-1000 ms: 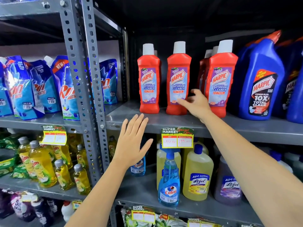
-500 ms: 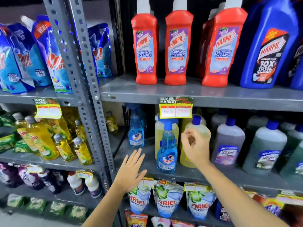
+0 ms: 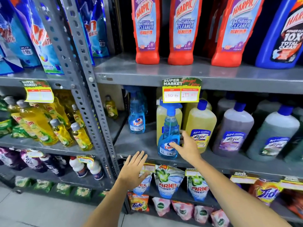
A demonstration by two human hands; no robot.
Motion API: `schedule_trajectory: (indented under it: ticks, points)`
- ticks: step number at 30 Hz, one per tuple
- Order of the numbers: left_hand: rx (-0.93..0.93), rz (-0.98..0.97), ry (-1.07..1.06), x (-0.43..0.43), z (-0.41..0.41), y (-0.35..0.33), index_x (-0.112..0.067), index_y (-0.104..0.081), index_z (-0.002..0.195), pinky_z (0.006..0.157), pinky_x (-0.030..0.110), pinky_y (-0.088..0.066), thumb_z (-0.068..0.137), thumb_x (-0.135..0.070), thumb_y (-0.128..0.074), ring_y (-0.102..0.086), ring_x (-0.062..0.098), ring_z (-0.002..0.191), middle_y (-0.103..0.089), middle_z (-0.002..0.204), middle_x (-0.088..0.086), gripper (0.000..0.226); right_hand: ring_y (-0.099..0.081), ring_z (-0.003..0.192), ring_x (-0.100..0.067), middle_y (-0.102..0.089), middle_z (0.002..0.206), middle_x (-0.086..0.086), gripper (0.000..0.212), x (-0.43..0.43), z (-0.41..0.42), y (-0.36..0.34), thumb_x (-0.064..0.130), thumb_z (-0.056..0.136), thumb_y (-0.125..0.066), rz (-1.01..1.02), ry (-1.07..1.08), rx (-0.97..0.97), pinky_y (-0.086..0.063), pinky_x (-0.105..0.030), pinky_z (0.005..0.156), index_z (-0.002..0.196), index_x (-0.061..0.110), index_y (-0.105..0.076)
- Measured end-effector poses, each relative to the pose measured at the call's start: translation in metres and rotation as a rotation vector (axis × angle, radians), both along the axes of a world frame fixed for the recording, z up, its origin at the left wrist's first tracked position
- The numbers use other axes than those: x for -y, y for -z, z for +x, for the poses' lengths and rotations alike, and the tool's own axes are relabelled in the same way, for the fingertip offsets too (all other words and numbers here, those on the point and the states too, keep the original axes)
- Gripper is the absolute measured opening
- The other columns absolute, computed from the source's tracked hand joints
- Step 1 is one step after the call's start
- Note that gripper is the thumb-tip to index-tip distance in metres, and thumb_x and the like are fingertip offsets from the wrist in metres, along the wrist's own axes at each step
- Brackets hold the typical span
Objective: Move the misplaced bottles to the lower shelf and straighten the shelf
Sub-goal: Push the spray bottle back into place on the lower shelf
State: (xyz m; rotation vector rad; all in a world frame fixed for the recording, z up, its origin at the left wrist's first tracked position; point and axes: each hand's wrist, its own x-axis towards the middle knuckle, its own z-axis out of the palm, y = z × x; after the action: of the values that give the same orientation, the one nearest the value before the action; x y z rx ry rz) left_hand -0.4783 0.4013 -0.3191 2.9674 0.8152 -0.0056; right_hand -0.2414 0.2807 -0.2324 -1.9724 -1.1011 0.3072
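A blue Colin spray bottle (image 3: 168, 136) stands at the front of the grey lower shelf (image 3: 139, 145), in front of yellow Lizol bottles (image 3: 200, 122). My right hand (image 3: 186, 147) is open with its fingers touching the right side of that spray bottle's base, not closed around it. A second Colin spray bottle (image 3: 136, 118) stands further back to the left. My left hand (image 3: 133, 171) is open, fingers spread, hovering at the shelf's front edge and holding nothing. Red Harpic bottles (image 3: 146, 30) stand on the upper shelf (image 3: 180, 74).
Purple and grey-green Lizol bottles (image 3: 233, 130) fill the shelf's right side. A blue Harpic bottle (image 3: 283, 35) stands top right. Ariel pouches (image 3: 168, 182) hang below. A perforated grey upright (image 3: 85, 89) divides the racks; yellow dish-soap bottles (image 3: 39, 123) sit left. A price tag (image 3: 181, 92) hangs over the shelf.
The view dropped from the Harpic shelf to the shelf below. My right hand left the red Harpic bottles and came down to the front Colin spray bottle. My left hand lowered to the shelf edge.
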Motion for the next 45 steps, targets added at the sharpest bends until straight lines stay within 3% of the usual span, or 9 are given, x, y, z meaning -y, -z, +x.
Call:
schedule_trajectory:
  ticks: [5,11,16,27,35,45]
  points:
    - [0.046,0.018,0.016,0.000,-0.001,0.007,-0.019,-0.003,0.156,0.116,0.046,0.014,0.097,-0.062,-0.028,0.007,0.024,0.151,0.004,0.163,0.002,0.077,-0.068,0.100,-0.020,-0.071,0.116,-0.004,0.055,-0.004,-0.008,0.004,0.037,0.083,-0.076,0.009,0.035,0.004,-0.059,-0.044,0.080,0.128,0.016,-0.051]
    - [0.034,0.044,0.012,-0.001,-0.002,0.014,-0.022,0.007,0.155,0.119,0.041,0.017,0.092,-0.069,-0.014,0.019,0.020,0.148,0.016,0.160,-0.002,0.081,-0.070,0.098,-0.020,-0.073,0.113,-0.004,0.048,-0.022,-0.030,0.004,0.040,0.082,-0.076,0.029,0.061,0.059,-0.061,-0.038,0.072,0.116,0.017,-0.052]
    - [0.052,0.058,0.016,-0.003,-0.003,0.020,-0.019,0.000,0.155,0.118,0.042,0.009,0.094,-0.068,-0.021,0.011,0.023,0.149,0.006,0.162,0.001,0.081,-0.069,0.094,-0.025,-0.073,0.107,-0.007,0.044,-0.044,-0.054,-0.003,0.040,0.081,-0.077,0.015,0.055,0.110,-0.058,-0.039,0.073,0.106,0.014,-0.051]
    - [0.040,0.046,-0.002,-0.001,-0.003,0.021,-0.023,0.011,0.154,0.121,0.042,0.013,0.093,-0.066,-0.026,0.020,0.018,0.148,0.015,0.163,-0.001,0.083,-0.065,0.104,-0.033,-0.068,0.116,-0.014,0.062,-0.092,-0.063,-0.056,0.043,0.071,-0.085,-0.314,-0.075,0.234,-0.054,-0.040,0.078,0.113,0.010,-0.054]
    - [0.024,0.054,-0.006,0.000,-0.003,0.020,-0.020,0.008,0.155,0.120,0.047,0.013,0.092,-0.065,-0.025,0.018,0.022,0.149,0.013,0.163,0.001,0.084,-0.063,0.114,-0.031,-0.066,0.126,-0.014,0.056,-0.109,-0.061,-0.060,0.025,0.079,-0.081,-0.182,-0.126,0.098,-0.053,-0.043,0.092,0.123,0.008,-0.052]
    - [0.053,0.040,0.016,-0.002,-0.003,0.023,-0.018,0.001,0.156,0.122,0.050,0.001,0.092,-0.064,-0.032,0.011,0.024,0.150,0.005,0.164,0.004,0.085,-0.063,0.114,-0.032,-0.063,0.129,-0.014,0.066,-0.146,-0.078,-0.058,0.030,0.082,-0.078,-0.215,-0.205,0.114,-0.054,-0.042,0.091,0.136,0.013,-0.043]
